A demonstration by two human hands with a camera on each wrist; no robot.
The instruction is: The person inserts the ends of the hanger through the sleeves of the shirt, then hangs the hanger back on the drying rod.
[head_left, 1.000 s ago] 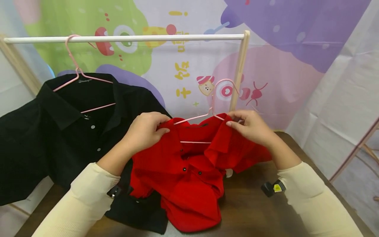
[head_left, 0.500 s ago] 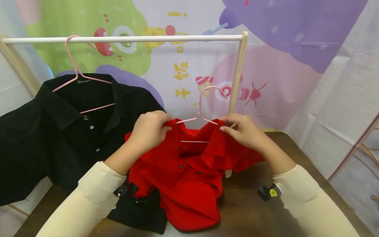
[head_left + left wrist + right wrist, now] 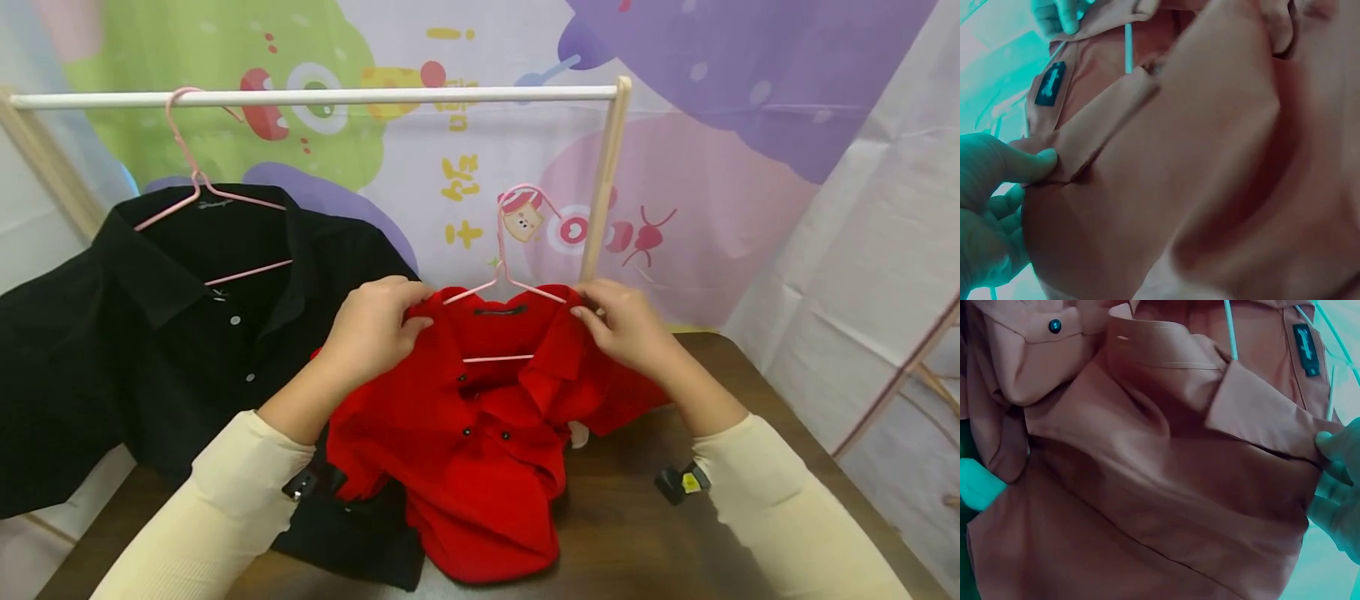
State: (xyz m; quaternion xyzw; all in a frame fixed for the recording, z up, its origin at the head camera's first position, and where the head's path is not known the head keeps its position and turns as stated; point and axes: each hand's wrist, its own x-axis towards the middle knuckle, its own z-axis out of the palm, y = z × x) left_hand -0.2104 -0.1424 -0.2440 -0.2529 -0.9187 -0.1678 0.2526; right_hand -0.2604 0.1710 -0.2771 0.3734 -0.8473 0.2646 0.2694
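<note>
A red short-sleeved shirt (image 3: 480, 483) with dark buttons hangs over the table, a pink hanger (image 3: 501, 242) inside its neck. My left hand (image 3: 375, 329) pinches the shirt at the left side of the collar; in the left wrist view its thumb (image 3: 1041, 164) presses on the cloth. On the other side my right hand (image 3: 626, 321) pinches the right side of the collar, its thumb on top in the right wrist view. The hanger's hook stands up free, below the rail. A dark label (image 3: 1050, 83) shows inside the neck. The hanger's shoulder ends are hidden under the cloth.
A white rail (image 3: 450, 96) on wooden posts (image 3: 606, 183) crosses behind. A black shirt (image 3: 172, 350) hangs from it at left on another pink hanger (image 3: 197, 175). Below is a brown table (image 3: 637, 492); behind, a printed cloth backdrop (image 3: 750, 208).
The hanger's hook shifted left and tipped down, then rose upright again. The hands drew closer together, then spread apart again, and the collar now lies wider with its label showing.
</note>
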